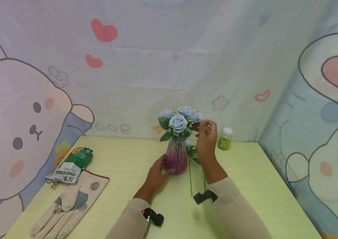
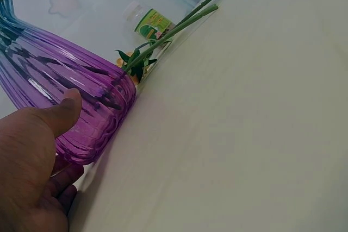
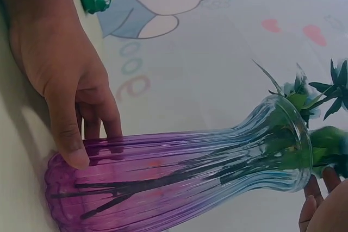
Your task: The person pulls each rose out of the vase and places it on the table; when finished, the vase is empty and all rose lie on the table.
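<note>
A ribbed glass vase [image 1: 176,156], purple below and clear bluish at the neck, stands on the table holding several artificial blue roses [image 1: 178,123] with green leaves. My left hand [image 1: 157,174] grips its base, thumb on the near side. In the right wrist view, dark stems [image 3: 130,186] show through the glass. My right hand [image 1: 207,142] is at the right of the bouquet by the vase's rim, its bent fingers pinching at the right-hand rose [image 1: 194,115]; the stem there is hidden. More artificial flowers [image 2: 174,33] lie on the table behind the vase, stems pointing toward me.
A small white-capped bottle [image 1: 225,139] with a green label stands at the back right. On the left lie a green and white packet [image 1: 72,166] and a pale work glove [image 1: 73,207]. Printed cloth walls [image 1: 186,66] border the yellowish table [image 1: 252,199].
</note>
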Tool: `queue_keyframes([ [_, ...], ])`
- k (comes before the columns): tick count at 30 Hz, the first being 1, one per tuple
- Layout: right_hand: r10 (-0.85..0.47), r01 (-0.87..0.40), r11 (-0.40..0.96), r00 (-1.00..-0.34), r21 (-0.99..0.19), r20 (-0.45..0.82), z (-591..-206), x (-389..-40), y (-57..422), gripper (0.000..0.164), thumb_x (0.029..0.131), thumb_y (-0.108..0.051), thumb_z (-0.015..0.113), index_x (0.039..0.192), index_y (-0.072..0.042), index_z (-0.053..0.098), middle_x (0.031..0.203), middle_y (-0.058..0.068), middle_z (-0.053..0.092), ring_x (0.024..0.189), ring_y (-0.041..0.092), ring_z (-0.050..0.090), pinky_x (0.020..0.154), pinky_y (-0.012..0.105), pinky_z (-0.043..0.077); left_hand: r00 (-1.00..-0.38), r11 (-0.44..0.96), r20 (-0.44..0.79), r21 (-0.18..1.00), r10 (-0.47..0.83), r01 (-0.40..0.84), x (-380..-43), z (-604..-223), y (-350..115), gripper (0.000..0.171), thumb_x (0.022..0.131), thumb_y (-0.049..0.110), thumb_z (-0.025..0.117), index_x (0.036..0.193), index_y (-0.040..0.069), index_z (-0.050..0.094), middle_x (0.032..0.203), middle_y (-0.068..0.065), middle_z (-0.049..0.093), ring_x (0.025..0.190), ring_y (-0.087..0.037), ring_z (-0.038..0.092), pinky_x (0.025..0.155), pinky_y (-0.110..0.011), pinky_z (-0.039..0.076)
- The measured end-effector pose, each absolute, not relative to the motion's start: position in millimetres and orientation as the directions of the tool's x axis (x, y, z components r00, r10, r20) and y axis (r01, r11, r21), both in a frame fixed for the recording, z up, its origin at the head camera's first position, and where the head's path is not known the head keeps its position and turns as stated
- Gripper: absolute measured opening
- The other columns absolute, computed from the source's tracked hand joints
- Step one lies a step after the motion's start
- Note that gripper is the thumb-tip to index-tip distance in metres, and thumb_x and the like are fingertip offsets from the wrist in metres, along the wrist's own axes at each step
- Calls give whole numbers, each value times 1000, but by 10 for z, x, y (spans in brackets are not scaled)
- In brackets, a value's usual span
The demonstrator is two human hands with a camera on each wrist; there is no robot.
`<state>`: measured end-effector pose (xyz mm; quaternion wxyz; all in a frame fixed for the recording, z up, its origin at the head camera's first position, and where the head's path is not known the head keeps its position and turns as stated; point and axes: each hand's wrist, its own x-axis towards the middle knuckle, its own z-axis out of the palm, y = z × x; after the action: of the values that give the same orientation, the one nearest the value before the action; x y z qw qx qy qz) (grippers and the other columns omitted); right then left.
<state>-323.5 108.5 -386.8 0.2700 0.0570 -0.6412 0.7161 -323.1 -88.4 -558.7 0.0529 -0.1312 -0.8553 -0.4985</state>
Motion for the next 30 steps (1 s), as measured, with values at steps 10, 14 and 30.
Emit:
queue_keyframes([
  [10, 343, -372, 24, -869, -928, 357, -3897, -3191, 1062, 28, 118, -27, 48, 129, -4, 59, 114, -1, 60, 102, 13, 58, 90, 25, 50, -958, 470, 228, 836, 172, 283, -3259, -5608, -890, 84, 102, 32, 79, 168, 2, 36, 166, -22, 52, 157, -44, 47, 132, -62, 37],
  [14, 411, -412, 8, -829, -911, 379, -3986, -3179, 1042, 26, 118, -26, 49, 127, -4, 59, 120, 4, 61, 110, 14, 56, 91, 23, 45, -958, 471, 227, 835, 173, 283, -3257, -5616, -890, 85, 102, 33, 79, 168, 2, 36, 166, -22, 52, 157, -44, 47, 132, -61, 36],
  [30, 411, -653, 260, -592, -711, 693, -4260, -3023, 578, 4, 94, -3, 78, 97, -2, 79, 104, 13, 49, 103, 18, 48, 90, 32, 40, -954, 472, 244, 830, 173, 298, -3241, -5595, -889, 84, 102, 32, 79, 168, 1, 37, 166, -21, 53, 155, -42, 50, 131, -60, 38],
])
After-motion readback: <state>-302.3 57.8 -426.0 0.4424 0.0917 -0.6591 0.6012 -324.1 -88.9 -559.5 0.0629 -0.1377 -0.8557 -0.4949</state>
